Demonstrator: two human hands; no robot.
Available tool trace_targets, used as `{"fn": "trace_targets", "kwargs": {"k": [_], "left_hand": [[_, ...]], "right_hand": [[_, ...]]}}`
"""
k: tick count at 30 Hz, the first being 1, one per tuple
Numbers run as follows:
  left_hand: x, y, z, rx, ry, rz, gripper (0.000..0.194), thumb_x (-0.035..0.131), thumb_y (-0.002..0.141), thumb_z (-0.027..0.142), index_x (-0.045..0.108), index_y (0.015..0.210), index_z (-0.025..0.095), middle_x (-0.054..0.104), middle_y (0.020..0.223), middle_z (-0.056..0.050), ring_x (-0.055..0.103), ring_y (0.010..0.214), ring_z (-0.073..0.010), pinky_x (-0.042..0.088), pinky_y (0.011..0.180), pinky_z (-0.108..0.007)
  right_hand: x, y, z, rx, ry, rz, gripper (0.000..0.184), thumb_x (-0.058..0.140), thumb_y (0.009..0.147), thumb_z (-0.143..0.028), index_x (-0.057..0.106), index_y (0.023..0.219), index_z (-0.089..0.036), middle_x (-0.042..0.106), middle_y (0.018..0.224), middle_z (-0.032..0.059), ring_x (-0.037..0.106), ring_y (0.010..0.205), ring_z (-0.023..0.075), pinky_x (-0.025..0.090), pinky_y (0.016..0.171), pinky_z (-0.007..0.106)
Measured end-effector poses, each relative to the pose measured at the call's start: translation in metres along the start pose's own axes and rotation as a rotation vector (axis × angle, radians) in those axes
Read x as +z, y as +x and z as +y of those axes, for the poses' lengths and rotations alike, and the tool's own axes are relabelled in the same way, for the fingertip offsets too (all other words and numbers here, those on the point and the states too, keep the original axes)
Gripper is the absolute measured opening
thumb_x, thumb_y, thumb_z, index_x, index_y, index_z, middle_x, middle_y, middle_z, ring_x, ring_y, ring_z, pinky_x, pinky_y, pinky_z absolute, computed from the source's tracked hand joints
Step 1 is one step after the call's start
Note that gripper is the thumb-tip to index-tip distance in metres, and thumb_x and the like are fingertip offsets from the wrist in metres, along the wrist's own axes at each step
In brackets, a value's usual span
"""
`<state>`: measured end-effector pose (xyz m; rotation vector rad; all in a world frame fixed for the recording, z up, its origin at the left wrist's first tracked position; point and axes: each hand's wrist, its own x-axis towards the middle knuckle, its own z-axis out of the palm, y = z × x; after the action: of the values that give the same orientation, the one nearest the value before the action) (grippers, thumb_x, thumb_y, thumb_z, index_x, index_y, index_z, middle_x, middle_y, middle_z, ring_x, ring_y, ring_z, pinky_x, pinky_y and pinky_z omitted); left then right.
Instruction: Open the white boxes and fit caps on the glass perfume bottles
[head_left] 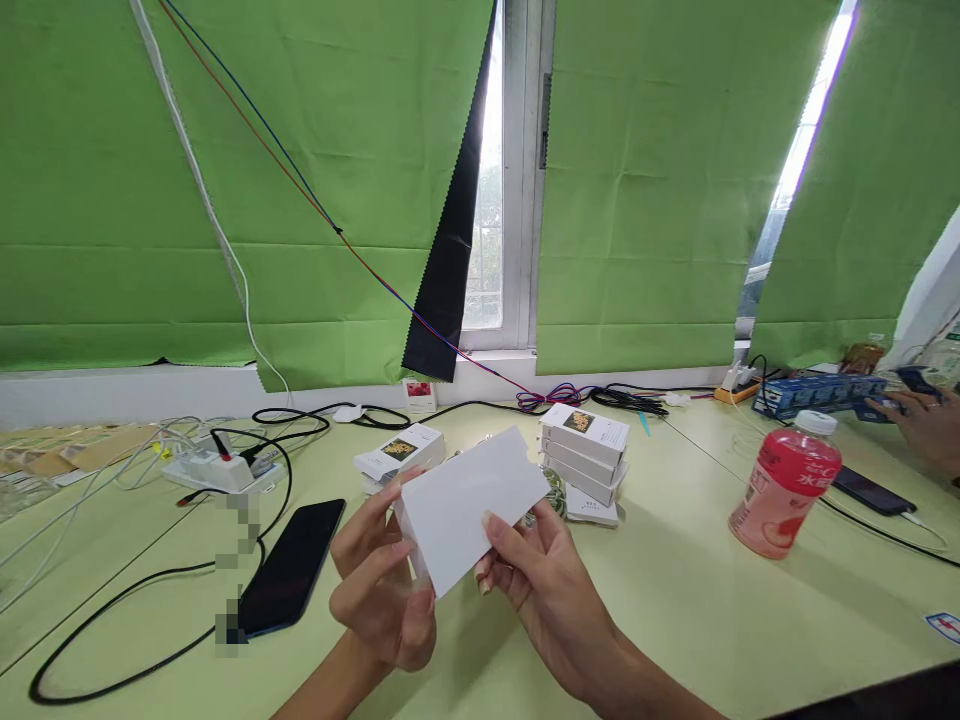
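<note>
A small white box (474,512) is held tilted above the table between my two hands, its plain face towards me. My left hand (386,580) grips the box's left end, fingers along the side and edge. At the lower right edge, my right hand (544,575) pinches it with the thumb on the plain face and fingers beneath. Behind it to the right is a stack of similar white boxes (585,440) with a flower picture on top. More such boxes (401,455) lie behind to the left. A green patterned item (555,490) is partly hidden behind the box.
A black phone (292,565) and a power strip (225,470) with tangled cables lie left. A pink drink bottle (786,485) stands right, beside another phone (874,490). Another person's hand (926,425) is at far right near blue boxes (817,393). Green curtains (660,200) hang behind.
</note>
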<state>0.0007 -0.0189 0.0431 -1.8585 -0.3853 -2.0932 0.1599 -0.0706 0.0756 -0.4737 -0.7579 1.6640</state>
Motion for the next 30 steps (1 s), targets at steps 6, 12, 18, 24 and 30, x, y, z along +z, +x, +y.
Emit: {"fn": "trace_targets", "kwargs": {"k": [6,12,18,24,30], "left_hand": [[0.003,0.001,0.001,0.005,-0.014,0.013,0.031,0.059,0.082,0.022,0.054,0.112,0.024,0.055,0.132,-0.011,0.066,0.113,-0.0332,0.057,0.088,-0.056],[0.005,0.004,0.003,0.003,-0.036,0.007,0.031,0.059,0.080,0.021,0.054,0.111,0.024,0.053,0.133,-0.010,0.066,0.116,-0.0352,0.057,0.089,-0.057],[0.003,0.000,0.000,-0.052,-0.051,-0.001,0.027,0.058,0.085,0.024,0.055,0.112,0.026,0.052,0.134,-0.009,0.060,0.125,-0.0360,0.058,0.091,-0.058],[0.004,0.001,0.001,-0.197,0.066,-0.090,0.019,0.051,0.094,0.022,0.053,0.113,0.025,0.050,0.133,-0.010,0.055,0.131,-0.0314,0.052,0.102,-0.057],[0.008,0.000,0.002,-0.293,0.318,-0.424,0.016,0.058,0.092,0.015,0.060,0.106,0.022,0.055,0.130,-0.012,0.048,0.136,-0.0316,0.047,0.108,-0.051]], "right_hand": [[0.001,0.000,-0.002,-0.001,-0.004,0.000,0.047,0.089,0.073,-0.036,0.063,0.108,-0.018,0.067,0.087,0.0006,0.061,0.062,0.0091,0.054,0.062,0.024],[0.001,0.000,-0.003,-0.024,-0.027,-0.008,0.046,0.088,0.074,-0.035,0.061,0.107,-0.018,0.067,0.086,0.0005,0.060,0.062,0.0084,0.052,0.061,0.022],[-0.001,0.002,-0.009,-0.101,-0.096,-0.015,0.046,0.086,0.077,-0.035,0.060,0.110,-0.018,0.067,0.085,0.0000,0.060,0.061,0.0085,0.053,0.061,0.023],[-0.011,0.014,-0.032,-0.350,-0.334,-0.003,0.031,0.081,0.082,-0.034,0.061,0.100,-0.018,0.068,0.080,0.0003,0.064,0.061,0.0121,0.055,0.057,0.026],[-0.022,0.023,-0.050,-0.499,-0.498,0.016,0.027,0.080,0.083,-0.032,0.062,0.100,-0.020,0.069,0.085,0.0012,0.064,0.059,0.0129,0.058,0.054,0.027]]}}
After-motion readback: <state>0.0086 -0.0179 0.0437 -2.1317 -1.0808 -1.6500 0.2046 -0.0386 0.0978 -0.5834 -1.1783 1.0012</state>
